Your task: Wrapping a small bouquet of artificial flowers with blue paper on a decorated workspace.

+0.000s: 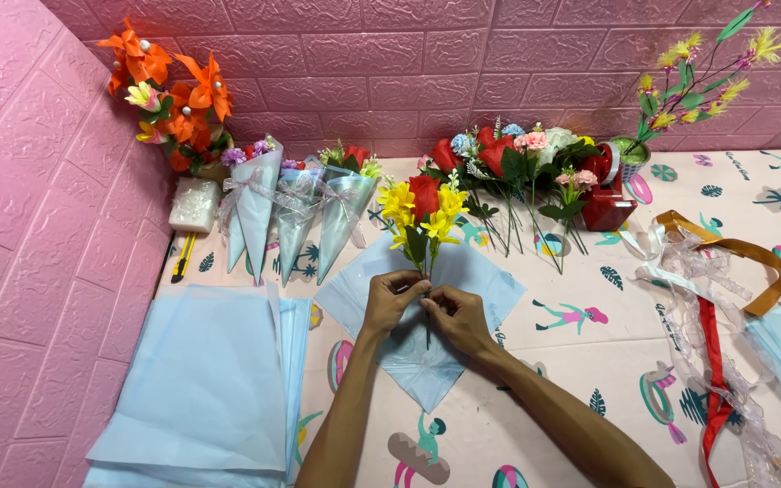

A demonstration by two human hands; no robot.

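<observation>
A small bunch of artificial flowers (422, 210), one red rose among yellow blooms, is held upright by its stems over a light blue square wrapping sheet (490, 287) lying as a diamond on the table. My left hand (390, 301) grips the stems from the left. My right hand (456, 316) pinches the same stems from the right, just below the left. The lower stem ends poke out under my fingers.
A stack of light blue sheets (205, 389) lies at the left. Three wrapped cone bouquets (296, 208) stand at the back, loose flowers (517, 167) and a red tape dispenser (609, 203) behind. Ribbons (711, 298) trail at the right. A yellow utility knife (182, 257) lies by the pink wall.
</observation>
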